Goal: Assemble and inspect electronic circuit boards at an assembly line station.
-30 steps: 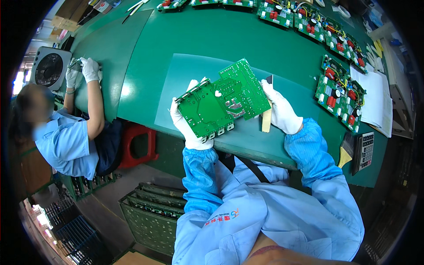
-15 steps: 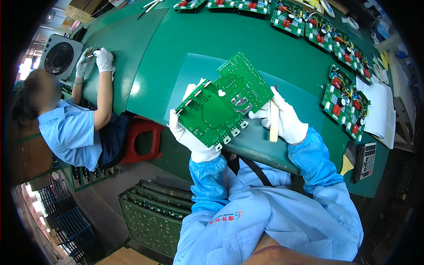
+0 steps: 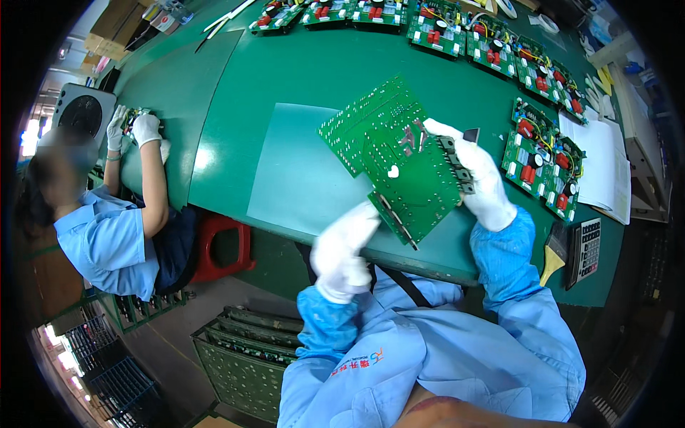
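My right hand point(image 3: 484, 182), in a white glove, is closed on the right edge of a green circuit board point(image 3: 417, 167). The board is tilted above the table, its soldered side facing me, with a row of metal tabs beside my fingers. A small dark flat piece point(image 3: 472, 135) sticks up behind this hand; the rest of it is hidden. My left hand point(image 3: 344, 250), also gloved, is smeared by motion close to the board's lower left corner. Whether it touches the board is unclear.
Several boards with red and white parts point(image 3: 542, 157) line the far and right sides of the green table point(image 3: 246, 71). Right of me lie papers point(image 3: 605, 164), a brush point(image 3: 553, 257) and a calculator point(image 3: 586, 251). A co-worker point(image 3: 107, 228) sits left; a slotted rack point(image 3: 242, 357) stands below.
The board has been turned round and moved right. My right hand has taken hold of its edge, while my left hand has come off the left side. The wooden handle in my right hand no longer shows.
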Demonstrator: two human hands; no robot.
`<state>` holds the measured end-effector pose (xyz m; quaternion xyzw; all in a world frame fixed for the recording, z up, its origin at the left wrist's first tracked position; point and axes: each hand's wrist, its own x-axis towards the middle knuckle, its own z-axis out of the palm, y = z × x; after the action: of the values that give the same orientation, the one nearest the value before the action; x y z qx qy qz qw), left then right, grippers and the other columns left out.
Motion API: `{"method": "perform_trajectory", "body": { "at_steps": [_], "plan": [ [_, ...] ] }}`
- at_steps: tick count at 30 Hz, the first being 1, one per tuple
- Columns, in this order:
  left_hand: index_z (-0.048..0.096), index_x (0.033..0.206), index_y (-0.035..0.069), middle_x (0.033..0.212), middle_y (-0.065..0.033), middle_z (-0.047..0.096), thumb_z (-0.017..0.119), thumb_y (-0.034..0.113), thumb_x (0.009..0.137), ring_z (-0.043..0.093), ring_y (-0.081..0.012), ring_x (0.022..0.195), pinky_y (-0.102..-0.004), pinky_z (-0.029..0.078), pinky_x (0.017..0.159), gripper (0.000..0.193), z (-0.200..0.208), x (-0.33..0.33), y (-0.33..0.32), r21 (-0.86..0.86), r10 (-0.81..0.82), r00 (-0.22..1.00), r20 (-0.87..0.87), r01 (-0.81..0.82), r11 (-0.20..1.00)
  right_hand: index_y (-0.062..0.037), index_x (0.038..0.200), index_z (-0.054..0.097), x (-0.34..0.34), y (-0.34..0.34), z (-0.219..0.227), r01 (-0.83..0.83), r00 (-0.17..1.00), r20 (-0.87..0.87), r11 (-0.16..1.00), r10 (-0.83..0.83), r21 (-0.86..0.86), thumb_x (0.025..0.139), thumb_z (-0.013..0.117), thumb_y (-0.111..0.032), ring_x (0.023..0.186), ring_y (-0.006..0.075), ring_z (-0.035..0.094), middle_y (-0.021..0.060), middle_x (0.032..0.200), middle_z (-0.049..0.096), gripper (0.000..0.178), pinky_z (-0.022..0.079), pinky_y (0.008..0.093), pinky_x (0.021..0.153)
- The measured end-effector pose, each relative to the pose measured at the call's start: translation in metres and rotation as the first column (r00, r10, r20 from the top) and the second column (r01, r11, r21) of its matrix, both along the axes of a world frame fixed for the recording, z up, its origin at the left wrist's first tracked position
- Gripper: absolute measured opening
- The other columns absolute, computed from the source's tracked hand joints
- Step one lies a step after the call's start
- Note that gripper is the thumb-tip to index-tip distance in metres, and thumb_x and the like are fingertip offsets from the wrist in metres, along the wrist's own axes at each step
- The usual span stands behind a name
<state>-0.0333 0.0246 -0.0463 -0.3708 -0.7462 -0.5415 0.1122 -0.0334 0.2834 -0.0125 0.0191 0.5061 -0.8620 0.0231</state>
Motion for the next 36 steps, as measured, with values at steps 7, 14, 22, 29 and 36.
{"method": "perform_trajectory", "body": {
  "at_steps": [7,14,22,29,36],
  "plan": [
    [0.045,0.14,-0.004,0.128,-0.0127,0.06,0.027,0.058,0.103,0.057,-0.0184,0.117,-0.0334,0.046,0.096,0.074,0.003,-0.049,-0.017,0.358,-0.344,0.117,0.932,-0.136,0.924,-0.0019,0.131,0.06,0.0,0.011,-0.001,-0.386,0.922,0.139,0.882,0.361,0.271,0.1,0.053,-0.039,0.116,0.0168,0.055,0.0109,0.134,0.057,0.049,0.041,0.031,0.102],
    [0.042,0.14,-0.006,0.131,-0.0165,0.056,0.058,0.024,0.091,0.061,-0.0233,0.113,-0.0357,0.053,0.094,0.06,-0.032,-0.04,-0.004,0.665,-0.647,0.166,0.744,-0.1,0.74,0.0002,0.137,0.053,-0.01,0.007,-0.003,0.153,0.98,0.117,0.984,-0.163,0.088,0.103,0.043,-0.035,0.092,0.0145,0.064,0.0081,0.111,0.068,0.05,0.051,0.0246,0.074],
    [0.039,0.143,-0.001,0.137,-0.0243,0.05,0.054,0.036,0.096,0.056,-0.0402,0.121,-0.0579,0.051,0.096,0.062,-0.016,-0.043,0.015,0.761,-0.752,0.192,0.631,-0.341,0.552,-0.0045,0.119,0.068,-0.009,-0.002,-0.021,0.188,0.957,0.121,0.879,-0.265,0.438,0.103,0.041,-0.045,0.055,0.001,0.034,-0.0017,0.092,0.064,0.051,0.025,0.0197,0.048],
    [0.04,0.143,0.0,0.14,-0.0242,0.048,0.055,0.038,0.096,0.055,-0.0409,0.122,-0.0591,0.05,0.096,0.063,-0.019,-0.045,0.011,0.794,-0.776,0.239,0.584,-0.366,0.485,-0.0058,0.092,0.066,-0.008,0.008,-0.03,0.13,0.906,0.292,0.858,-0.306,0.496,0.1,0.046,-0.051,0.05,0.0043,0.027,-0.0038,0.062,0.046,0.05,0.021,0.0227,0.046],
    [0.04,0.141,-0.003,0.142,-0.024,0.046,0.058,0.037,0.09,0.055,-0.0385,0.123,-0.0542,0.05,0.099,0.067,-0.01,-0.042,0.001,0.751,-0.68,0.324,0.658,-0.353,0.558,-0.0081,0.086,0.064,-0.002,0.021,-0.031,-0.268,0.885,0.449,0.924,0.124,0.273,0.099,0.048,-0.054,0.036,0.0037,0.034,-0.0008,0.05,0.049,0.05,0.023,0.0201,0.035]
  ]
}}
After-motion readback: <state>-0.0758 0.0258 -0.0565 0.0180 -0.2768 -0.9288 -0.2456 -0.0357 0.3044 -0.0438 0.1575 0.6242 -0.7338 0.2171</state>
